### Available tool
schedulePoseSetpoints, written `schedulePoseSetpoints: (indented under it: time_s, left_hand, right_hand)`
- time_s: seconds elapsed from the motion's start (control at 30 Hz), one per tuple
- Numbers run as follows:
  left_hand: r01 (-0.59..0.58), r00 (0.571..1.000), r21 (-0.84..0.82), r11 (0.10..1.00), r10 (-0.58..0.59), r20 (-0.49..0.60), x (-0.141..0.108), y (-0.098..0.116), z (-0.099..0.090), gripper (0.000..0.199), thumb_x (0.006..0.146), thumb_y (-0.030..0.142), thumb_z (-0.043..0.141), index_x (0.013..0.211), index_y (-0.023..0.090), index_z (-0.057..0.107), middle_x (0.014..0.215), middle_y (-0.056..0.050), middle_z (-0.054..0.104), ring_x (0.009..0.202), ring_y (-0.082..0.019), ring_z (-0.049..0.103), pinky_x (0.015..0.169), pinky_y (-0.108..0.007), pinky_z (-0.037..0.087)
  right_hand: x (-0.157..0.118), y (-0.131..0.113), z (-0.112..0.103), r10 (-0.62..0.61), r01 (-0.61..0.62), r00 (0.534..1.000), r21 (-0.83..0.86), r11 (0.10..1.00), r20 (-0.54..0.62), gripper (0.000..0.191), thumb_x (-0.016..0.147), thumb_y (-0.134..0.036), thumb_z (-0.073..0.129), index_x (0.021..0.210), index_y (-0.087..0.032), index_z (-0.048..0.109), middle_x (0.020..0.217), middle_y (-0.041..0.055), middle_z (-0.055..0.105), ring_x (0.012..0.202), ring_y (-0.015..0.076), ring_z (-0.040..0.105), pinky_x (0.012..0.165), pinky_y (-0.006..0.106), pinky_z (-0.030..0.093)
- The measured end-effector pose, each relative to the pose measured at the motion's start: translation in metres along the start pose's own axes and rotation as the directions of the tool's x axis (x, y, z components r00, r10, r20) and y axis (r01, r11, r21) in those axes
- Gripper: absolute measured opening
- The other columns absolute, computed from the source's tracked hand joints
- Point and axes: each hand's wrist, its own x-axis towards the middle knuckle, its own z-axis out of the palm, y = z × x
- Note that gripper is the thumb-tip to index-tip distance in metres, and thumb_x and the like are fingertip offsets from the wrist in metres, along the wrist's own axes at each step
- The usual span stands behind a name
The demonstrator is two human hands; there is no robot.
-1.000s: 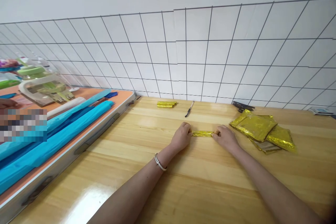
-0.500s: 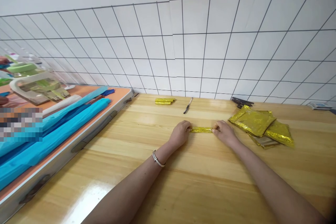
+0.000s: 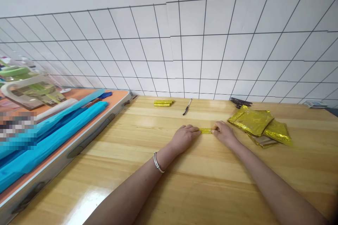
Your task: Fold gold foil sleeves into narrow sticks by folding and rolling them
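Note:
A narrow folded gold foil strip (image 3: 206,131) lies on the wooden table between my hands. My left hand (image 3: 185,137), with a silver bangle at its wrist, rests over the strip's left part, its fingers together and pressed down on it. At the strip's right end my right hand (image 3: 223,134) pinches the foil between thumb and bent fingers. Only a short middle length of the strip shows. Farther back lie folded gold strips (image 3: 163,103) and a pen (image 3: 187,107). Right of my right hand is a pile of flat gold foil packets (image 3: 253,121).
Behind the packets lies a black clip-like object (image 3: 241,103) near the tiled wall. An orange-topped table (image 3: 116,96) on the left holds blue rolls (image 3: 71,132) and a clear container with a pale handle (image 3: 34,91). Something small and flat (image 3: 315,104) sits far right.
My left hand has slid right along the strip and flattened over it, covering more of it. My right hand still pinches the right end. The view has shifted slightly.

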Motion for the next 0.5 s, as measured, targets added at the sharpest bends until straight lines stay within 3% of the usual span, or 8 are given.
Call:
schedulePoseSetpoints:
  time_s: [0.13,0.33,0.43,0.5]
  left_hand:
    - [-0.01,0.999,0.05,0.999,0.012,-0.034,-0.006,0.009,0.005,0.036,0.086,0.019,0.046,0.121,0.023,0.051,0.124,-0.008,0.055,0.119,-0.022,0.045,0.1,-0.038,0.031]
    - [-0.001,1.0,0.066,0.998,0.002,-0.007,-0.019,0.014,0.013,0.062,0.084,0.05,0.045,0.135,0.016,0.034,0.14,-0.014,0.036,0.132,-0.026,0.028,0.107,-0.04,0.024]
    - [-0.013,1.0,0.061,0.998,0.013,-0.006,-0.021,0.012,0.012,0.063,0.085,0.051,0.044,0.135,0.015,0.033,0.141,-0.014,0.035,0.133,-0.026,0.026,0.107,-0.04,0.023]
    - [-0.013,1.0,0.059,0.998,0.014,-0.008,-0.021,0.012,0.013,0.062,0.085,0.05,0.043,0.136,0.015,0.033,0.141,-0.014,0.035,0.133,-0.026,0.026,0.108,-0.04,0.023]
  right_hand:
    - [-0.002,-0.002,0.0,-0.013,0.013,1.0,0.002,1.0,-0.017,0.004,0.071,-0.024,0.058,0.07,-0.02,0.056,0.075,0.0001,0.057,0.07,0.0145,0.05,0.06,0.024,0.034]
    - [-0.007,0.0,-0.004,-0.029,0.029,0.997,0.001,1.0,-0.065,0.006,0.076,-0.023,0.051,0.075,-0.02,0.057,0.077,0.002,0.059,0.073,0.0164,0.053,0.065,0.026,0.04]
    - [-0.012,-0.006,-0.009,-0.04,0.04,0.993,0.003,0.999,-0.114,0.02,0.083,-0.024,0.041,0.091,-0.018,0.059,0.091,0.006,0.062,0.087,0.0187,0.055,0.077,0.031,0.042]
    - [-0.017,-0.017,-0.009,-0.099,0.098,0.988,-0.015,0.995,-0.119,0.03,0.088,-0.026,0.035,0.107,-0.017,0.057,0.11,0.0094,0.06,0.105,0.0205,0.051,0.092,0.035,0.037]
